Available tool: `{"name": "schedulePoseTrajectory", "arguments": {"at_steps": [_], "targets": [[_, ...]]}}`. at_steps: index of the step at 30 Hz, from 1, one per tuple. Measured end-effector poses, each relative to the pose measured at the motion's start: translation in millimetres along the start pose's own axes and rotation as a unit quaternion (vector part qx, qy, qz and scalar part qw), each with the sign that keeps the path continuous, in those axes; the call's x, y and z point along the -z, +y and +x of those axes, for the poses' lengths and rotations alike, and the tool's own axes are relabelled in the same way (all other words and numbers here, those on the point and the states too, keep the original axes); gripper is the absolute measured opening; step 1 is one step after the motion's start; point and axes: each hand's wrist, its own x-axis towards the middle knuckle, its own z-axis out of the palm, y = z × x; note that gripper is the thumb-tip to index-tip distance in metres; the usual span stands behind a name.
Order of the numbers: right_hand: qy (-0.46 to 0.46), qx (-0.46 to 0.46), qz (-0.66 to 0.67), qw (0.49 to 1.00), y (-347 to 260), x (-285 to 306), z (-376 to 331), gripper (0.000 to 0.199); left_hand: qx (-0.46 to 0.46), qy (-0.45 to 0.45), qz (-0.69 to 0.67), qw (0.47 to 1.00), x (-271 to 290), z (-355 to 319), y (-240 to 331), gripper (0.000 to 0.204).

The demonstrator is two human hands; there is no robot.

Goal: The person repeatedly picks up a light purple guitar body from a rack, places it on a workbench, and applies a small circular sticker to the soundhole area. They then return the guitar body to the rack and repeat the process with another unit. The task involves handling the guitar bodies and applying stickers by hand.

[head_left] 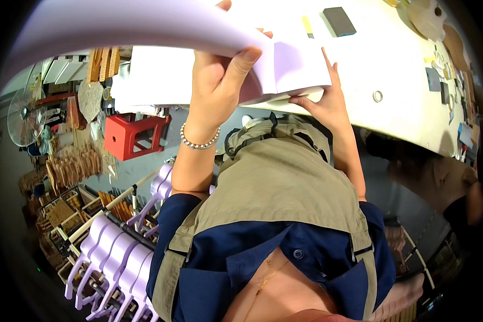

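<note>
Left to right: red plastic stool (136, 134) below the bench's near edge; left hand (220, 80) pinching closed on the curled edge of a large pale lilac sheet (145, 24), raised over the white bench (392, 59); right hand (324, 102), fingers spread flat, pressing the sheet's folded corner at the near edge. Likely light, floppy, crease-prone; best gripped by its edges.

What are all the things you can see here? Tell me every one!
Paper sheet: one, pale lilac, curling up from the table edge.
Table: one, white, along the top.
Block: one, dark grey, on the table.
Ring: one, silvery, on the table.
Stool: one, red, on the floor.
Hangers: many, lilac, lower left.
Fan: one, far left.
Apron: one, khaki, worn.
Bracelet: one, beaded, left wrist.
Left hand: grips the sheet.
Right hand: fingers at the sheet's lower edge.
</note>
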Motion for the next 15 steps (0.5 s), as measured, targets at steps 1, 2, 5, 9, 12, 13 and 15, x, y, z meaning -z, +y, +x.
{"name": "schedulePoseTrajectory", "arguments": {"at_steps": [1, 2, 5, 9, 12, 13, 15], "targets": [[-0.021, -0.032, 0.051, 0.998, 6.7, -0.5, 0.4, 0.102, -0.009, -0.015, 0.021, 1.000, -1.6, 3.5, -1.6, 0.054], [-0.018, -0.055, 0.086, 0.995, 6.5, -0.3, -0.5, 0.101, -0.017, -0.031, 0.043, 0.998, -3.0, 7.2, -2.9, 0.059], [-0.017, -0.095, 0.146, 0.984, 6.2, -0.2, -2.0, 0.099, 0.004, -0.027, 0.023, 0.999, -8.2, 11.6, -1.2, 0.058], [0.007, -0.023, 0.015, 1.000, 19.5, 0.8, -3.6, 0.097, 0.040, -0.051, 0.060, 0.996, -4.3, 20.1, 2.2, 0.044], [0.036, -0.032, -0.028, 0.998, 39.4, 0.3, -6.8, 0.090, 0.068, -0.049, 0.033, 0.996, 11.1, 27.4, -0.1, 0.027], [0.042, -0.053, -0.020, 0.998, 49.0, -0.3, -8.9, 0.086, 0.070, -0.040, 0.009, 0.997, 20.6, 26.1, 0.0, 0.026], [0.023, -0.172, 0.091, 0.981, 82.5, -4.6, -19.0, 0.078, 0.064, 0.002, -0.033, 0.997, 43.4, 21.5, -2.4, 0.028]]}}
